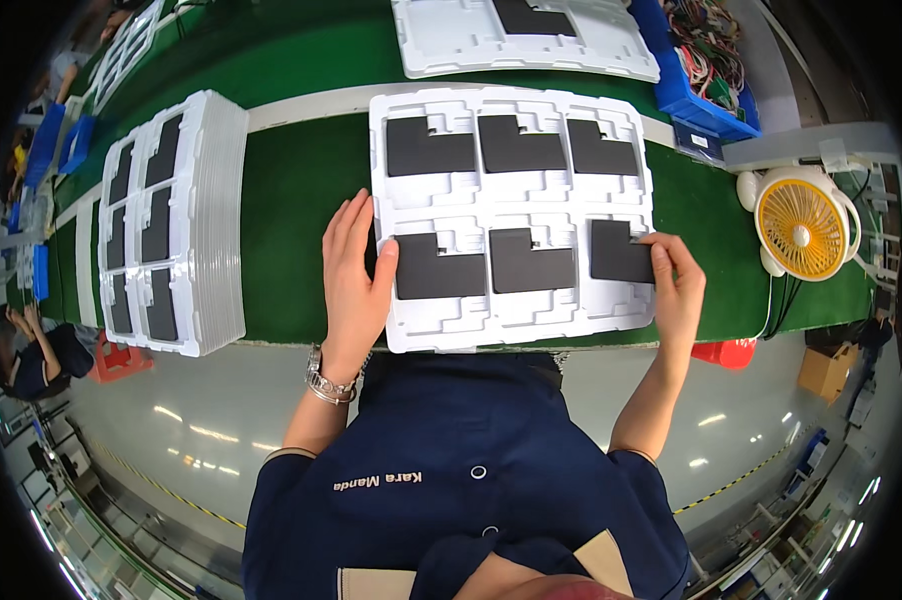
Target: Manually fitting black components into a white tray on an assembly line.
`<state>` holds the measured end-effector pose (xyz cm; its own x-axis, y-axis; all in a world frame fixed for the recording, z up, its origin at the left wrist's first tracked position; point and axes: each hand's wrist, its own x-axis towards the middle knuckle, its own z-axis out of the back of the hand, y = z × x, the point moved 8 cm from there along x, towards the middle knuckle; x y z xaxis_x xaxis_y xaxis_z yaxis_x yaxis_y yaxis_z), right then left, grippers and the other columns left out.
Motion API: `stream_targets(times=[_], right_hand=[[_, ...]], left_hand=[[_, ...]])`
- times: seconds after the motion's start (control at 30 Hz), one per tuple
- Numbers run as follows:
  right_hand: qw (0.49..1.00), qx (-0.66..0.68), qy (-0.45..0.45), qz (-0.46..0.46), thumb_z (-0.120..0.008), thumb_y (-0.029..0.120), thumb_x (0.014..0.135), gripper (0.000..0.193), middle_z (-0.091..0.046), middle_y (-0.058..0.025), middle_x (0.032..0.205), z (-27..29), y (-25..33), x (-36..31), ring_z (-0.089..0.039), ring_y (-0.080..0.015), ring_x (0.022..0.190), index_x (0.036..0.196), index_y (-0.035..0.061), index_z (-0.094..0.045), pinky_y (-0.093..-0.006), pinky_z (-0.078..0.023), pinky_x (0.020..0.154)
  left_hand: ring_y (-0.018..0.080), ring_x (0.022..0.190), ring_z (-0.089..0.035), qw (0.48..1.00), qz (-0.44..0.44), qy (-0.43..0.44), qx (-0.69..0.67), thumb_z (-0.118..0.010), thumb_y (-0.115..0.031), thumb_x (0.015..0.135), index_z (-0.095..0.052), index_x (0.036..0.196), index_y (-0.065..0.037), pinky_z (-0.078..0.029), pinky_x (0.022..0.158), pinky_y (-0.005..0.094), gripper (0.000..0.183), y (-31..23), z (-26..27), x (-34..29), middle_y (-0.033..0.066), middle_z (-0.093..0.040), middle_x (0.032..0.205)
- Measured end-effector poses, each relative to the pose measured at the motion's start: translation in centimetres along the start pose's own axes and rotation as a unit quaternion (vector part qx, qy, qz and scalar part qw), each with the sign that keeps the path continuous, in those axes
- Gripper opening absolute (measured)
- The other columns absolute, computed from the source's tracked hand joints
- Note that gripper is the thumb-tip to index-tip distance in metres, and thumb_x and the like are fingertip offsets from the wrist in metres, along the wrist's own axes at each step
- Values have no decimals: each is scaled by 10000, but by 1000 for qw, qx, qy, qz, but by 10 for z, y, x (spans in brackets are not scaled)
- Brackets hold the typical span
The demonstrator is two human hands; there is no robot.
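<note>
As right hand seemingly pinches panel, tray beneath

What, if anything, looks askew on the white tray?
The lower-right black piece looks slightly out of line: it sits farther up in the picture than the middle piece of its row. The right hand holds its right edge, so it may simply not be seated. No damage stands out.

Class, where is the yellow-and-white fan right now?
In the head view, the fan is on the right, past the person's right hand and below the blue bin in the picture.
</note>
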<state>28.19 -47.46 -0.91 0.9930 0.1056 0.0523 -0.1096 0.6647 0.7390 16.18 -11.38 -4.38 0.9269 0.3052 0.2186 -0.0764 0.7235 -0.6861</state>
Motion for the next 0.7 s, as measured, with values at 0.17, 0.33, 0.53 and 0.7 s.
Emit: stream_targets(times=[0.17,0.33,0.53,0.7], right_hand=[[980,-146,-91,95,-718,57,823,393,-519,-142,1228,-13,15,-16,-495,-320,1119,1197,62,-598,-409,-427,931],[992,-95,-59,59,-699,64,834,573,-482,-153,1362,-17,5,-13,-466,-346,1254,1358,33,-470,-417,-406,1034],[994,38,-75,67,-615,38,868,494,-520,-146,1353,-4,-2,-10,-509,-285,1247,1348,21,-502,-388,-400,1043],[968,135,-209,32,-497,79,980,333,-598,-112,1261,39,-20,-15,-554,-205,1173,1292,-25,-549,-334,-416,1015]], left_hand=[[296,1318,-460,989,50,-39,-132,-590,-79,922,-568,1327,-13,-372,1086,398,411,3,7,5,128,-496,1442],[229,1378,-409,931,140,-31,-336,-560,-23,920,-476,1419,21,-364,1098,350,508,-7,7,3,148,-436,1494],[212,1431,-326,857,147,30,-494,-500,-16,925,-151,1558,6,-279,1143,316,723,-37,2,2,156,-279,1585],[220,1457,-276,853,103,-48,-509,-463,6,895,-187,1542,39,-221,1171,323,705,-29,42,11,160,-275,1587]])
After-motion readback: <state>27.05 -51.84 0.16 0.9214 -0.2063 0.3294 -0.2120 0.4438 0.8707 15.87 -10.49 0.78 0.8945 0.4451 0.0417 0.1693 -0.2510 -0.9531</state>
